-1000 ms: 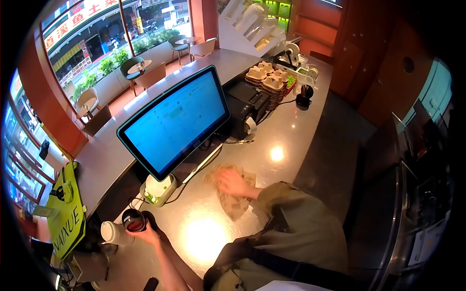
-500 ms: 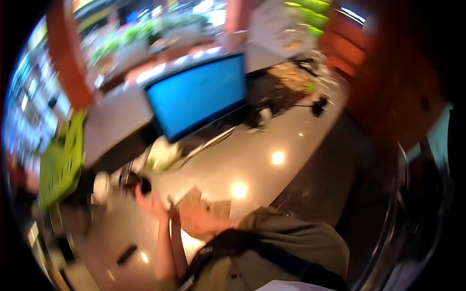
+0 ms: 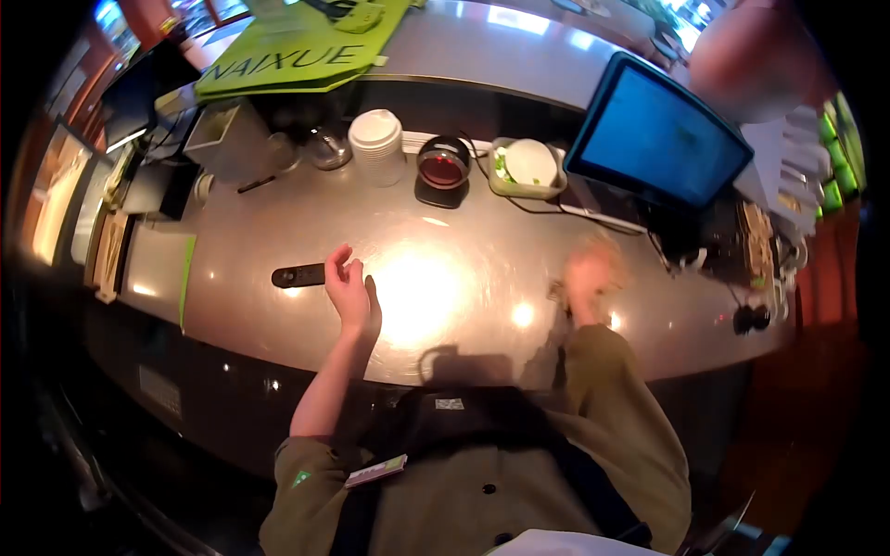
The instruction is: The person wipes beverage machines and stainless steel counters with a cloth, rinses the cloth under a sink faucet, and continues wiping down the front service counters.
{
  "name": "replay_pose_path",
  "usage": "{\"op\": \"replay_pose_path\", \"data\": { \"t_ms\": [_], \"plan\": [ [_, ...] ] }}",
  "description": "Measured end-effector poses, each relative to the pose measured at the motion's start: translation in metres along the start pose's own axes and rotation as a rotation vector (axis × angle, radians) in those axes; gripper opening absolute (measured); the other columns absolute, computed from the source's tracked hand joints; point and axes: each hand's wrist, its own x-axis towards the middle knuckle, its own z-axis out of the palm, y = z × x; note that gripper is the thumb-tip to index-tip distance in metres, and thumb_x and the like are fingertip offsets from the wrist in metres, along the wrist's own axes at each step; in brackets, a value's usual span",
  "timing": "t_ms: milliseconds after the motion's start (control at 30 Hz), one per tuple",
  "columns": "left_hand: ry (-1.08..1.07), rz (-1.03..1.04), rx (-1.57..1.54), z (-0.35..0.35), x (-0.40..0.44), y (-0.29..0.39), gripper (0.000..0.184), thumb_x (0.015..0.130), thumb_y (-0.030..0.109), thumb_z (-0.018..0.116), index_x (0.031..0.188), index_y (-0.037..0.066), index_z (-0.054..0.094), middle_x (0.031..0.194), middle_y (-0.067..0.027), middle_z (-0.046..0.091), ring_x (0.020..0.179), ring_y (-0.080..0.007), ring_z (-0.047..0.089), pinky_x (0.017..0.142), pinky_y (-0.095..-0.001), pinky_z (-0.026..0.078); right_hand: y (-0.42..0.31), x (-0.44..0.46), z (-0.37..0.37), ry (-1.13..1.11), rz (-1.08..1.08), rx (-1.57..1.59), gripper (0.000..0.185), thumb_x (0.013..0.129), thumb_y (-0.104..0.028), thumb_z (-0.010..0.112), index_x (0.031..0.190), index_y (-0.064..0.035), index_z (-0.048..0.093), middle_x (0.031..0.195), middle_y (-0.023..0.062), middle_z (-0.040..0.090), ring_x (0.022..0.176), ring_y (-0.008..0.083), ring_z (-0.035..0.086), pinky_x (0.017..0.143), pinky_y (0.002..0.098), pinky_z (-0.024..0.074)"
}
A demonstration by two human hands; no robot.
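Observation:
Over the metal counter (image 3: 482, 255), my left hand (image 3: 348, 287) hovers with its fingers loosely bent and apart, holding nothing. Just left of it lies a slim black device (image 3: 297, 276) that looks like a remote; the hand's fingers overlap its right end in view. My right hand (image 3: 586, 271) is farther right, below the monitor, and is smeared by motion. Something tan blurs around its fingers, and I cannot make out whether it is held.
Along the back stand stacked white cups (image 3: 376, 148), a black scanner (image 3: 443, 171), a tub with a white lid (image 3: 527, 167) and a monitor (image 3: 658, 134). A green bag (image 3: 297, 56) lies on the raised ledge. Brown paper items (image 3: 758, 243) stand at right.
My view has turned and levelled. My hands, close together before, are now wide apart, the right one well to the right. Brown flat pieces beside my right hand no longer lie there.

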Motion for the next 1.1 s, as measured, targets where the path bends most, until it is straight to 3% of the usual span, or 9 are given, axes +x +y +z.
{"op": "replay_pose_path", "data": {
  "t_ms": [167, 233, 300, 367, 467, 600, 767, 933, 1100],
  "plan": [
    [-0.161, -0.069, -0.019, 0.046, -0.031, 0.012, 0.026, 0.081, 0.004, 0.045, 0.107, 0.007, 0.045, 0.104, -0.0013, 0.044, 0.083, -0.0108, 0.043, 0.067, -0.0242, 0.04, -0.162, -0.026, -0.126, -0.241, -0.329, -0.077, 0.026, 0.073, -0.012, 0.047, 0.094, 0.0024, 0.05, 0.091, 0.0172, 0.052, 0.081, 0.0305, 0.049, 0.072, 0.0407, 0.0394],
    [-0.299, -0.062, -0.021, 0.071, -0.053, 0.008, 0.022, 0.083, 0.005, 0.044, 0.106, 0.008, 0.046, 0.102, -0.0022, 0.047, 0.081, -0.0123, 0.049, 0.067, -0.0259, 0.042, -0.177, -0.042, -0.147, -0.665, -0.49, 0.536, 0.025, 0.075, -0.014, 0.047, 0.093, 0.0024, 0.05, 0.098, 0.014, 0.05, 0.087, 0.0268, 0.049, 0.083, 0.0393, 0.036],
    [-0.451, -0.006, 0.009, 0.081, -0.064, -0.002, 0.021, 0.085, 0.004, 0.043, 0.105, 0.004, 0.046, 0.101, -0.0059, 0.048, 0.082, -0.0167, 0.054, 0.069, -0.029, 0.047, -0.182, -0.089, -0.146, -0.505, -0.582, 1.239, 0.029, 0.077, -0.022, 0.048, 0.098, -0.0029, 0.05, 0.11, 0.0125, 0.048, 0.108, 0.0266, 0.04, 0.096, 0.0422, 0.0247],
    [-0.536, 0.074, 0.056, 0.077, -0.064, -0.014, 0.021, 0.085, 0.001, 0.042, 0.105, -0.002, 0.045, 0.103, -0.0106, 0.048, 0.082, -0.0228, 0.057, 0.072, -0.0334, 0.051, -0.171, -0.129, -0.116, -0.402, -0.904, 1.079, 0.04, 0.079, -0.033, 0.047, 0.108, -0.0053, 0.05, 0.118, 0.0102, 0.046, 0.119, 0.0255, 0.032, 0.103, 0.0422, 0.0163],
    [-0.507, 0.227, 0.264, 0.056, -0.055, -0.041, 0.022, 0.086, 0.006, 0.044, 0.106, -0.003, 0.046, 0.102, -0.0125, 0.051, 0.085, -0.0238, 0.057, 0.075, -0.0325, 0.047, -0.123, -0.126, -0.098, -0.47, -0.979, 0.797, 0.047, 0.079, -0.037, 0.047, 0.114, -0.0059, 0.048, 0.125, 0.0104, 0.042, 0.122, 0.0261, 0.03, 0.104, 0.042, 0.0162],
    [-0.327, -0.05, 0.168, 0.04, -0.075, -0.043, 0.023, 0.085, 0.01, 0.047, 0.103, -0.003, 0.049, 0.097, -0.012, 0.054, 0.087, -0.0194, 0.054, 0.08, -0.0304, 0.042, -0.029, -0.076, -0.089, -0.412, -0.56, 0.558, 0.059, 0.082, -0.042, 0.044, 0.128, -0.0067, 0.034, 0.134, 0.0113, 0.031, 0.124, 0.0246, 0.028, 0.103, 0.0389, 0.0173],
    [-0.272, 0.059, 0.343, 0.048, -0.1, -0.063, 0.021, 0.084, 0.01, 0.046, 0.102, -0.002, 0.051, 0.096, -0.0091, 0.054, 0.09, -0.0173, 0.052, 0.08, -0.0289, 0.04, 0.087, -0.05, -0.081, -0.369, -0.36, 0.484, 0.06, 0.084, -0.043, 0.041, 0.131, -0.0075, 0.029, 0.134, 0.0098, 0.031, 0.125, 0.0241, 0.025, 0.103, 0.0374, 0.0157],
    [-0.361, 0.159, 0.29, 0.145, -0.186, -0.084, 0.019, 0.084, 0.009, 0.046, 0.099, 0.0, 0.053, 0.094, -0.0075, 0.055, 0.09, -0.0157, 0.052, 0.079, -0.0275, 0.039, 0.184, -0.083, -0.068, -0.292, -0.303, 0.444, 0.057, 0.085, -0.042, 0.04, 0.129, -0.0076, 0.032, 0.136, 0.0077, 0.028, 0.127, 0.0226, 0.022, 0.103, 0.0371, 0.0154],
    [-0.754, 0.228, 0.37, 0.297, -0.295, -0.096, 0.015, 0.083, 0.006, 0.048, 0.094, -0.001, 0.055, 0.091, -0.0072, 0.056, 0.086, -0.0141, 0.052, 0.076, -0.0254, 0.041, 0.378, -0.083, -0.077, -0.379, -0.043, 0.321, 0.056, 0.083, -0.039, 0.041, 0.128, -0.0067, 0.033, 0.133, 0.0109, 0.033, 0.124, 0.0258, 0.025, 0.102, 0.0393, 0.0173]
  ]
}}
